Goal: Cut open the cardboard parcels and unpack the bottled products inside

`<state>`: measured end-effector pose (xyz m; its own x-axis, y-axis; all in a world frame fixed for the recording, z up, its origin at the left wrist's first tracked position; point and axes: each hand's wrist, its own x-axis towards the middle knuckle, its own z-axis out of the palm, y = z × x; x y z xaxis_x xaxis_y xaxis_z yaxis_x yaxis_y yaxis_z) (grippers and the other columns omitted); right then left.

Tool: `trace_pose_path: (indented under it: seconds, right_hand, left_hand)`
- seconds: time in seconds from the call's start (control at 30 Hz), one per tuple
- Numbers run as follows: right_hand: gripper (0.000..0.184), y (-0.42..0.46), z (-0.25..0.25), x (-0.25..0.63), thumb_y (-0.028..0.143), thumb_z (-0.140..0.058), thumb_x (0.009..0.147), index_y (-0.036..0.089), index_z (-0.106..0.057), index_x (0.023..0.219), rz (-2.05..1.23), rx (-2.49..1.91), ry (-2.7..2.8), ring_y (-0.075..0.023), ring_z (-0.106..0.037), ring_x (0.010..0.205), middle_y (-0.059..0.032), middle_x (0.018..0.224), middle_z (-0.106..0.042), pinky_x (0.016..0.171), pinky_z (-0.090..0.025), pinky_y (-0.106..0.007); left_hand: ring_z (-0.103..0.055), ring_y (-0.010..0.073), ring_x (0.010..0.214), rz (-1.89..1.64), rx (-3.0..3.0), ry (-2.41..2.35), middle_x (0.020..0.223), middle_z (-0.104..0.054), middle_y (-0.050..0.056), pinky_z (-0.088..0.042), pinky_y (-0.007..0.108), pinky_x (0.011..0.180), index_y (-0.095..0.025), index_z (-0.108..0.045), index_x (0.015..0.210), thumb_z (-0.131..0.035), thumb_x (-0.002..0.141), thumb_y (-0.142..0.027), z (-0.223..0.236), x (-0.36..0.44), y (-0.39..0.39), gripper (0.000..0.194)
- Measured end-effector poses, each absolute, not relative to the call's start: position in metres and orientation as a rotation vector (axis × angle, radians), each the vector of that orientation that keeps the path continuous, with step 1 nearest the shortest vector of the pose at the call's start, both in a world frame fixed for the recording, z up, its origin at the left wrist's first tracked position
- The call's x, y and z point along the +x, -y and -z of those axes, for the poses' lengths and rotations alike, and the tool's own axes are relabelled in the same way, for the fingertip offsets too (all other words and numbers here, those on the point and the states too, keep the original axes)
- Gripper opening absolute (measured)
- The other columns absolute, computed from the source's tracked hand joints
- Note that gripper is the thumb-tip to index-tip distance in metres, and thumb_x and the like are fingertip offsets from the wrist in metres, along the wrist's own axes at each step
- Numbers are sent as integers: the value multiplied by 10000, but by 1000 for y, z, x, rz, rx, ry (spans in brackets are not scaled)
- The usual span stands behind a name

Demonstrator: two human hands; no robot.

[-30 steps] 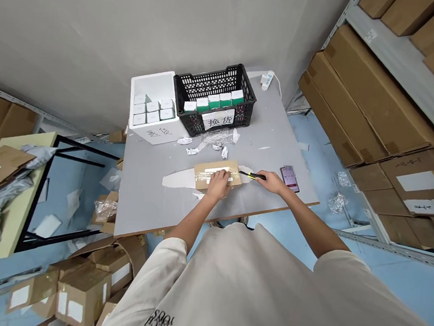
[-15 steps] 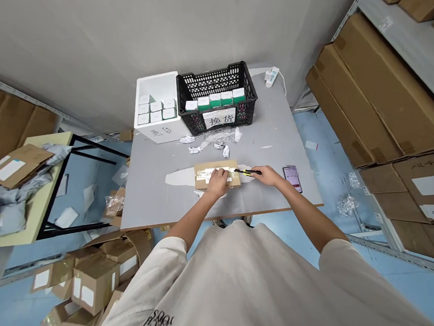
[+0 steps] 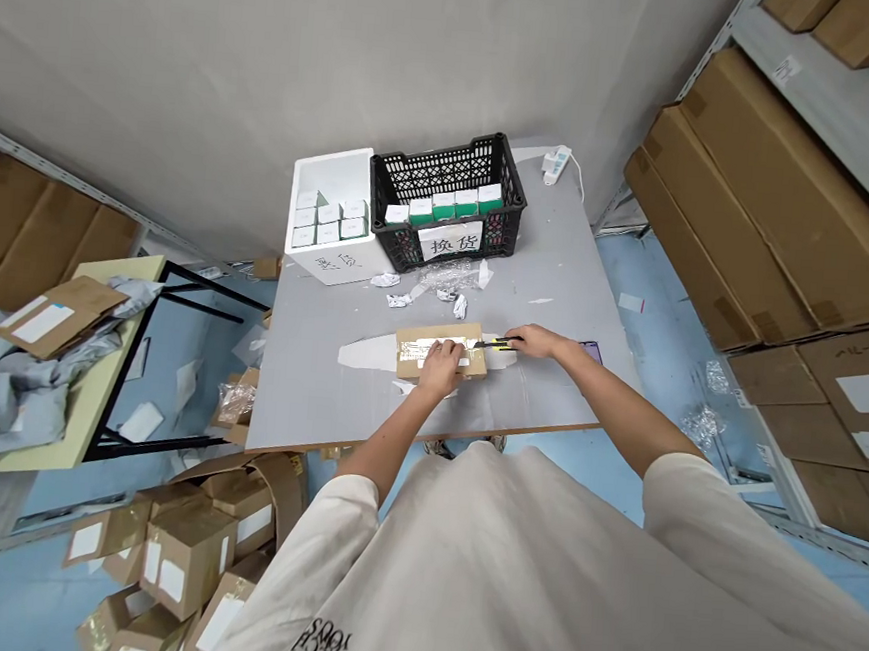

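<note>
A small brown cardboard box (image 3: 407,360) with a pale label and shiny tape lies flat near the front of the grey table. My left hand (image 3: 441,364) holds it from the near side, fingers bent over its top. In my right hand (image 3: 533,340) is a black and yellow utility knife (image 3: 503,344). Its blade end points left and reaches over the box's right end, close to my left fingertips. Whether the blade cuts into the tape cannot be made out. Under my right forearm, a phone (image 3: 591,351) is mostly hidden.
A white foam box (image 3: 341,258) and a black plastic crate (image 3: 514,209), both holding white-topped cartons, stand at the table's back. Crumpled paper (image 3: 399,301) and clear plastic wrap (image 3: 442,275) lie before them. A power strip (image 3: 556,165) sits back right. Cardboard boxes (image 3: 187,557) crowd the floor left.
The whole view has shifted slightly. My right forearm now covers most of the phone, which showed fully before. The left hand stays on the box, and the knife remains at its right end.
</note>
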<state>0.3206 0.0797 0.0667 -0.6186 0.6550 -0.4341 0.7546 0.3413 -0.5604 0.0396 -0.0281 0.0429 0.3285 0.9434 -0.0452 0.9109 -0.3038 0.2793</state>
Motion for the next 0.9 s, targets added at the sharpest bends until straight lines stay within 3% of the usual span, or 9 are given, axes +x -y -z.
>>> trace_pose_path:
  seconds: [0.13, 0.27, 0.63, 0.9]
  right_hand:
    - [344, -61, -47, 332, 452, -502, 947, 203, -728, 1017, 1548, 1357, -2309, -146, -554, 628, -5, 752, -687, 598, -411, -237]
    - [339, -48, -33, 338, 518, -566, 910, 205, -685, 963, 1792, 1393, -2214, -133, -503, 584, -2, 714, -642, 539, -374, -227]
    - [319, -48, -31, 337, 472, -522, 911, 201, -688, 934, 1698, 1400, -2365, -148, -518, 667, 11, 739, -633, 640, -385, -251]
    - [323, -40, -32, 324, 511, -548, 908, 210, -663, 895, 1824, 1410, -2292, -138, -494, 597, 4, 719, -632, 558, -370, -243]
  left_hand:
    - [-610, 321, 1207, -103, 2322, -1703, 1262, -590, 117, -332, 497, 1202, -230, -539, 1276, -846, 755, -266, -45, 41, 27, 606]
    - [-571, 293, 1273, -24, 2320, -1706, 1306, -581, 103, -292, 452, 1223, -240, -514, 1322, -819, 793, -299, -51, 42, 28, 614]
    - [-660, 292, 1144, 22, 2367, -1713, 1284, -585, 116, -194, 499, 1277, -228, -528, 1361, -798, 814, -306, -54, 44, 31, 615]
    - [-672, 292, 1131, -1, 2381, -1713, 1283, -587, 104, -187, 515, 1284, -243, -526, 1366, -781, 829, -306, -53, 42, 31, 598]
